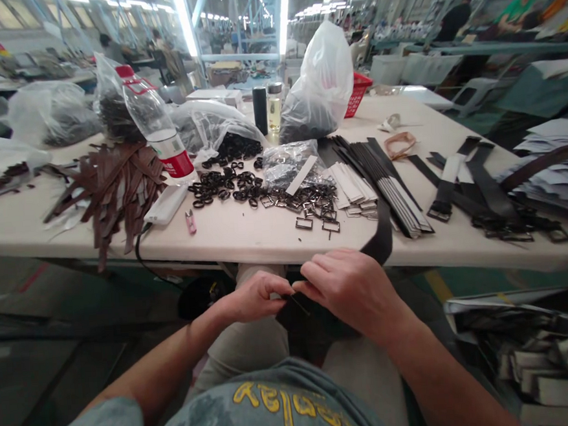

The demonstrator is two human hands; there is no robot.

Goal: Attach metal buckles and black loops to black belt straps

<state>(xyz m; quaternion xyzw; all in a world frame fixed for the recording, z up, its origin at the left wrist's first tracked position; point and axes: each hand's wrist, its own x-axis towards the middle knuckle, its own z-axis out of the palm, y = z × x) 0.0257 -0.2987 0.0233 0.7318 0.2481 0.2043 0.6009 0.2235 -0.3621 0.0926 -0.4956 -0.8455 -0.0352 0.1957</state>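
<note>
My left hand is closed in a pinch over my lap, just in front of the table edge. From its fingertips a thin, pale, thread-like line slants down; its kind is too small to tell. Close to it, my right hand is curled, with thumb and forefinger together. A dark belt strap comes off the table edge and passes behind my right hand, which grips it. Dark material shows below the fingertips, mostly hidden by the hands.
On the table lie brown strips, black loops, metal buckles, black-and-white straps and pink snips. A bottle stands behind a white power bank. Finished-looking belts lie right; a scrap-filled bin stands below.
</note>
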